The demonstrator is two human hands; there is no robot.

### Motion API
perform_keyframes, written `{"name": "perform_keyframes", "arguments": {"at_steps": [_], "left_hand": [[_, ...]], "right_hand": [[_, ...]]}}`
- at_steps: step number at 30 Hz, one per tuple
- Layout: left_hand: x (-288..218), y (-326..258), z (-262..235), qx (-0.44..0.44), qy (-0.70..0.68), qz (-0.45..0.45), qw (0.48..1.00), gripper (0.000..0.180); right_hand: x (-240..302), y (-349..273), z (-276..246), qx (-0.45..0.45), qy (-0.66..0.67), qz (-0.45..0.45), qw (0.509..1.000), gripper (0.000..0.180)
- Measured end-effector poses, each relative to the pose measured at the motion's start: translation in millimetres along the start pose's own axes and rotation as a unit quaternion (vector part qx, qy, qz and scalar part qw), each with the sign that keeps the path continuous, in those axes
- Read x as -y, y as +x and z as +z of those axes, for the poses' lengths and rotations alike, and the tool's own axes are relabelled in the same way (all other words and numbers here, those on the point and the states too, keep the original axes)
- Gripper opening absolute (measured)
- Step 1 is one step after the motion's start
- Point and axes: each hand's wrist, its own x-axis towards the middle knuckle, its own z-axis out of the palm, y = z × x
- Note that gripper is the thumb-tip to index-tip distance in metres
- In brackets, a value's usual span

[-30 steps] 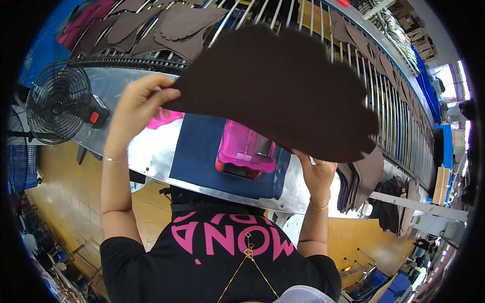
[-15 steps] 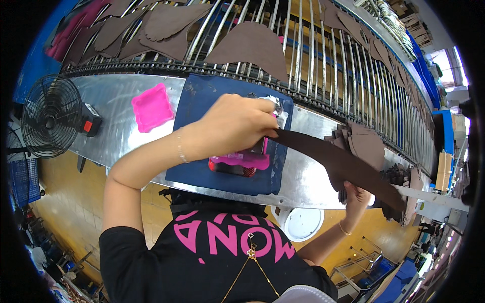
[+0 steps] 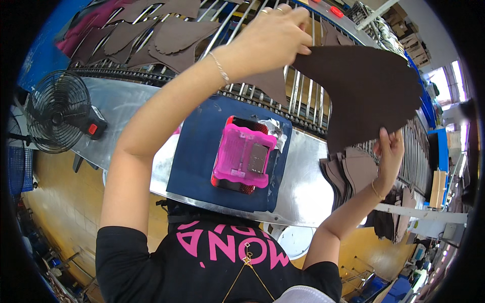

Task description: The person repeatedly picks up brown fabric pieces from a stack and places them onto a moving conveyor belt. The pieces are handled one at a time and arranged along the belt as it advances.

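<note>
Between my hands a broad dark brown cut piece of leather-like material (image 3: 369, 96) is held up, its flat face in view and its right edge scalloped. My left hand (image 3: 278, 38) pinches its upper left corner over the metal bars. At its lower right edge, my right hand (image 3: 390, 154) grips it with the thumb in front. Below, a pink plastic tray (image 3: 236, 156) lies on a red and black object (image 3: 222, 183) on the dark blue mat (image 3: 194, 166). A stack of brown pieces (image 3: 353, 169) rests on the metal table near my right forearm.
A rack of parallel metal bars (image 3: 303, 98) runs along the table's far side, bearing several brown pieces (image 3: 177, 38). A black fan (image 3: 58, 113) stands at the left. Crumpled foil (image 3: 277, 131) lies beside the tray. A white round lid or bucket (image 3: 295, 241) is below the table edge.
Both hands have risen, the left one moving up and right over the bars. The brown piece has gone from nearly edge-on to facing me, uncovering the pink tray.
</note>
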Motion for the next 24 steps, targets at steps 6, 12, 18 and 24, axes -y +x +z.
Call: {"name": "perform_keyframes", "arguments": {"at_steps": [6,12,18,24], "left_hand": [[58.8,-17.2,-47.0,-0.050,0.117,-0.091,0.988,0.014],[73.4,-49.5,-78.0,-0.202,0.108,-0.160,0.960,0.029],[78.1,-137.5,-80.7,-0.134,0.038,-0.272,0.952,0.055],[66.0,-179.0,-78.6,-0.099,-0.028,-0.363,0.926,0.059]], "right_hand": [[1.4,79.0,99.4,0.071,0.069,-0.052,0.994,0.027],[-56.9,84.7,224.7,0.201,0.405,0.136,0.882,0.017],[-86.7,66.8,307.6,0.214,0.446,0.305,0.814,0.024],[-97.0,66.3,335.7,0.224,0.422,0.358,0.802,0.032]]}}
